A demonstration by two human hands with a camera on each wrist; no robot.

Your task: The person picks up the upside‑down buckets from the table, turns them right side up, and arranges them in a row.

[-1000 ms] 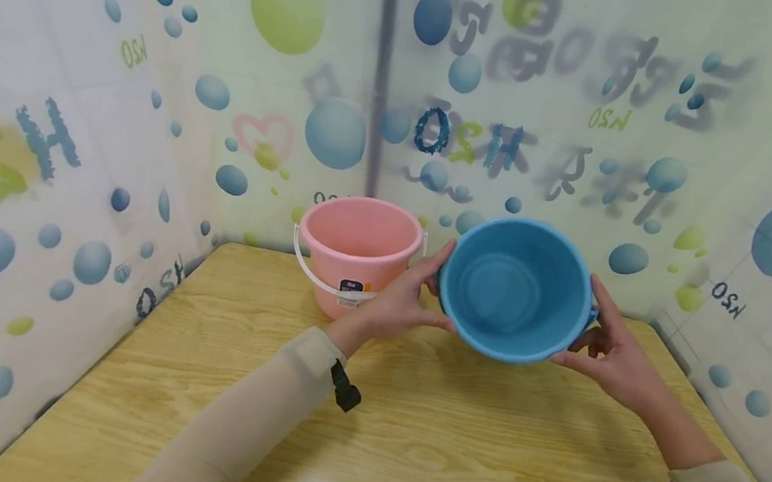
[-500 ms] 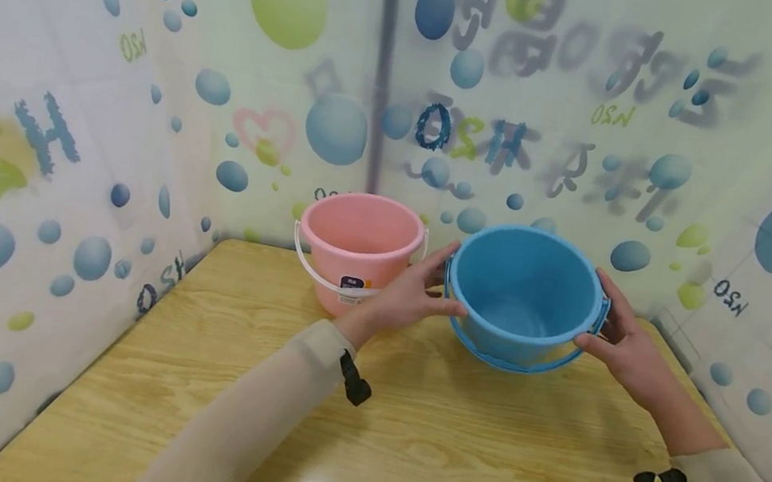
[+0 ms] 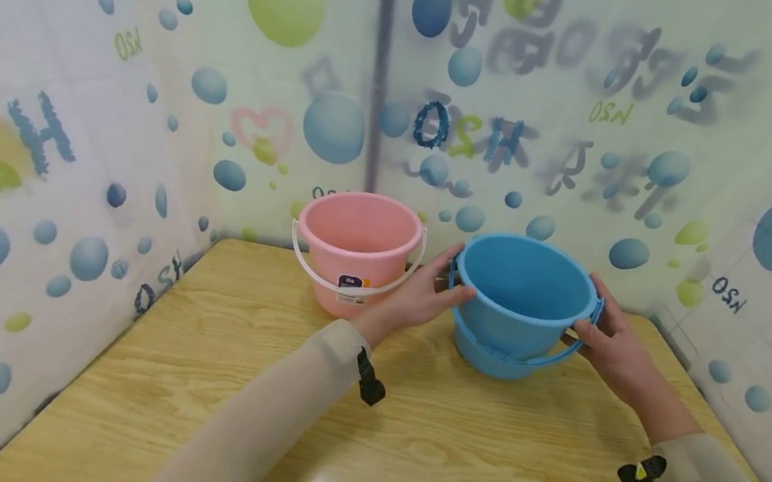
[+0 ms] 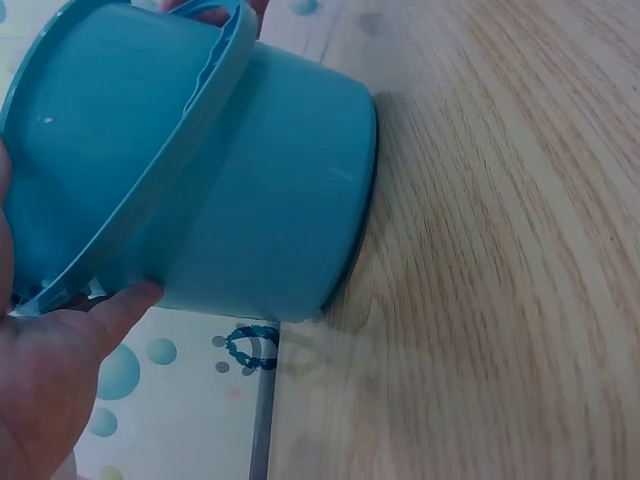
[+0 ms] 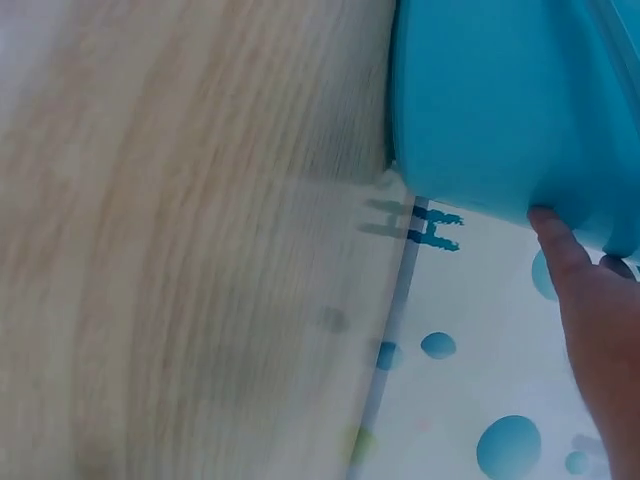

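Note:
A blue plastic bucket [image 3: 509, 328] stands nearly upright on the right side of the table, its opening upward. Its blue handle [image 4: 170, 160] hangs down across the front wall. My left hand [image 3: 423, 295] holds the bucket's left side near the rim, thumb toward the front. On the opposite side, my right hand [image 3: 613, 351] grips it below the rim, by the handle's end. In the left wrist view the base is at the tabletop, with a thin dark shadow along it. Some fingers of both hands are hidden behind the bucket.
A pink bucket [image 3: 325, 266] with a white handle [image 3: 313, 274] stands to the left, just behind my left hand. The wooden table [image 3: 210, 380] meets patterned curtain-like walls [image 3: 267, 90] at the back and sides.
The blue bucket has tipped from its opening facing me to nearly upright and come down to the table. Its handle has swung into view at the front. Both hands stay on it.

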